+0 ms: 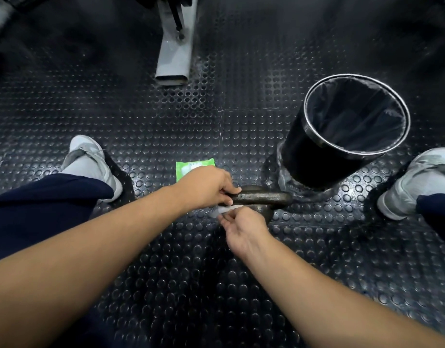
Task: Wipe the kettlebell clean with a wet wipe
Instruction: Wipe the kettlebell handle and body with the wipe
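2 bare hands meet over a dark iron kettlebell [262, 197], which stands on the studded black rubber floor [166, 121] between the person's feet, its handle lying crosswise in the head view. The left hand [206, 187] grips the handle's left end, with fingers and thumb curled round the bar. The right hand [244, 229], just nearer the body, pinches a crumpled white wet wipe [225, 209] between thumb and fingertips. The wipe sits right under the handle's left end, against the left hand's fingers; whether it touches the iron I cannot tell. Most of the kettlebell's round body is hidden beneath the 2 hands. Just behind the left hand lies a green pack [188, 168], flat on the floor and partly covered by the hand. To the right, near the kettlebell, stands a black bin [304, 156] with a silver rim and a dark liner. 1 grey shoe [91, 159] is planted at the left and another grey trainer [417, 182] at the right, both well apart from the kettlebell. At the top, a grey metal leg [173, 59] rests on the floor.
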